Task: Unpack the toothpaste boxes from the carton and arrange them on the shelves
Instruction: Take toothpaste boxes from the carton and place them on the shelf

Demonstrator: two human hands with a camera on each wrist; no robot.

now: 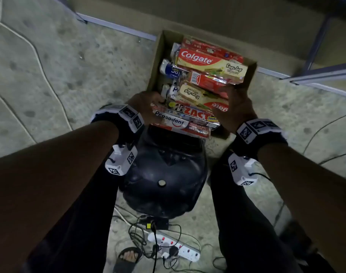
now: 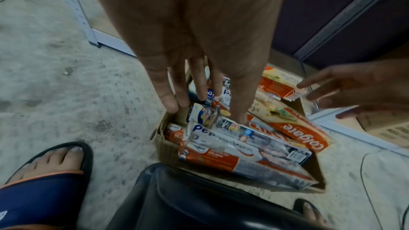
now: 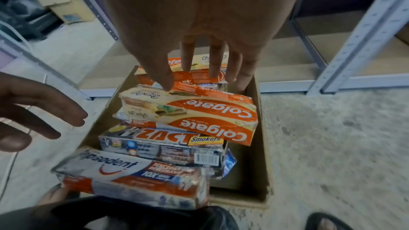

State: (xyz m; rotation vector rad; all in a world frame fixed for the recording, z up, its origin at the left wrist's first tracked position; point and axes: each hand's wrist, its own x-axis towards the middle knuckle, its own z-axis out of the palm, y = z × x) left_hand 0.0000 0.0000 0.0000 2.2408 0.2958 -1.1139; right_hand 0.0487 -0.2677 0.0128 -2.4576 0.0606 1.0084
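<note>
1. Carton [image 1: 250, 75]: open brown cardboard box on the concrete floor, just in front of the bottom shelf [image 3: 287, 74] of a grey metal rack. It is filled with toothpaste boxes lying flat and crossed over each other.
2. Readable labels: "Colgate" with "Kayu Sugi" on the cream-and-red Colgate box [image 1: 209, 63] at the far end; a second Colgate box [image 3: 199, 111] nearer, printed upside down from the head view, same "Kayu Sugi" mark. "ZACT" with a yellow "Smokers" tag on the grey Zact box [image 3: 159, 148]. "Pepsodent" with "10X" on the white-and-red Pepsodent box [image 3: 132, 177] nearest the person.
3. Count by brand, as legible: Colgate "Kayu Sugi" 2; Zact 1; Pepsodent 1 clear, plus further red and blue-white packs underneath whose print is too blurred or covered to count.
4. Left hand [image 2: 199, 50]: fingers straight and close together, pointing down into the carton's left side, tips among the small packs; whether they touch any pack, cannot tell. Nothing gripped.
5. Right hand [image 3: 205, 38]: fingers extended and slightly spread, over the far-right part of the carton, thumb tip at the upper edge of the nearer Colgate box. Nothing gripped.
6. Other: power strip [image 1: 178, 247] with cables on the floor; sandalled foot [image 2: 44, 163] beside the carton.
</note>
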